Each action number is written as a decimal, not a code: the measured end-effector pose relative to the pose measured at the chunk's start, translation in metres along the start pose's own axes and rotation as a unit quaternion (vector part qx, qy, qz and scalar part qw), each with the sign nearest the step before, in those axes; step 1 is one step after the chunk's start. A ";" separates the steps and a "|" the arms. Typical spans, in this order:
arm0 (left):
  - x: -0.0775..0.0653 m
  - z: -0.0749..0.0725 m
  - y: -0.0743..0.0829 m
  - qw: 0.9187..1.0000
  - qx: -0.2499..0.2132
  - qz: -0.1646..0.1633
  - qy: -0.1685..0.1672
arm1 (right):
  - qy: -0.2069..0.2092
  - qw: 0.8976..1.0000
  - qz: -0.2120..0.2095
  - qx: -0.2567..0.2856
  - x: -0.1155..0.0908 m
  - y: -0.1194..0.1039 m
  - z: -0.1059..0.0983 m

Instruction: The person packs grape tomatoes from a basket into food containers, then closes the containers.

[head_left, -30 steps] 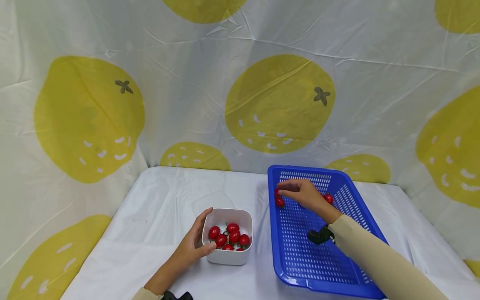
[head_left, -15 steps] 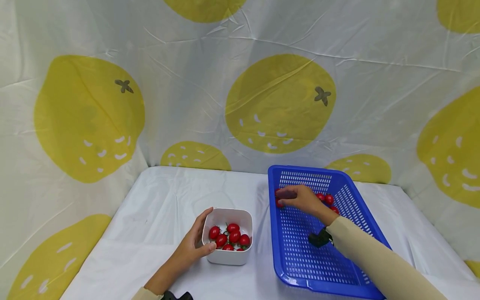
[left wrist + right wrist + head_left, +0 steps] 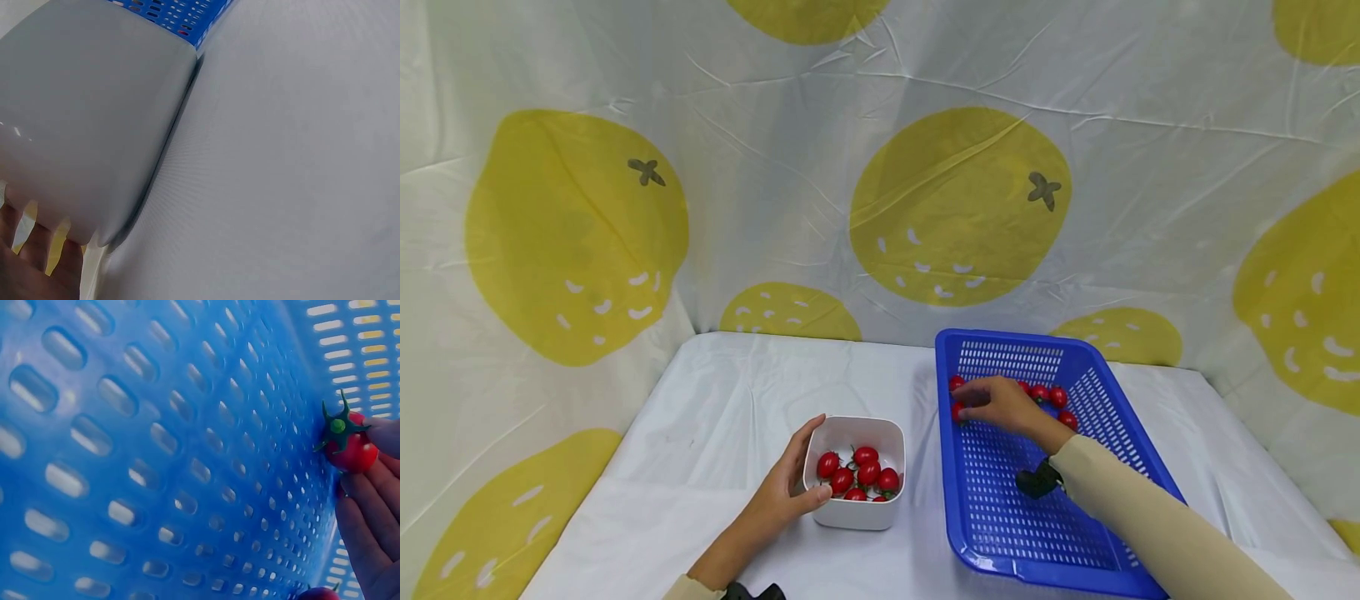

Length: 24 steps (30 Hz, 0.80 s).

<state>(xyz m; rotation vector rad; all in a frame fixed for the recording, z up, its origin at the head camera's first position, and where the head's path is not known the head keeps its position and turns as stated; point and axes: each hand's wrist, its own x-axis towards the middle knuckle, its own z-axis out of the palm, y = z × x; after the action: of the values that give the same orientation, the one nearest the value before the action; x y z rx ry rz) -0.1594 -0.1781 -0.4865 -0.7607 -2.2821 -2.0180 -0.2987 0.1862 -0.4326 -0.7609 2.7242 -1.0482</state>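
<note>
My left hand (image 3: 782, 483) holds a white square container (image 3: 853, 515) by its left side, thumb at the near rim. In the left wrist view its fingers (image 3: 39, 247) lie against the container's wall (image 3: 94, 119). Several red cherry tomatoes (image 3: 868, 472) with green stems are inside it. My right hand (image 3: 1009, 407) reaches into a blue perforated basket (image 3: 953, 500), near its left wall. Between thumb and fingertips it pinches a cherry tomato (image 3: 355, 453), whose green calyx faces the right wrist camera. Another tomato (image 3: 956, 382) lies just beyond the fingertips, by the basket's wall.
More cherry tomatoes (image 3: 1058, 397) lie in the far right part of the basket, partly behind the right hand. A white cloth (image 3: 760, 383) covers the table. Behind it hangs a white curtain (image 3: 760, 208) printed with yellow fruit.
My right hand has drawn slightly nearer within the basket, from the farther tomato at the left wall to the nearer one, uncovering tomatoes behind it. The left hand and container have stayed put.
</note>
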 end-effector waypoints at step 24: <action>0.000 0.001 0.002 1.000 0.002 -0.012 0.001 | -0.027 0.999 0.007 -0.046 0.001 -0.003 0.004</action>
<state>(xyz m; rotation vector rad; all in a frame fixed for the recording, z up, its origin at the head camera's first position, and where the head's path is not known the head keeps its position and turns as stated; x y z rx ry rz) -0.1588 -0.1772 -0.4850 -0.7345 -2.3040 -2.0231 -0.2966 0.1813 -0.4337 -0.7710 2.7440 -0.8898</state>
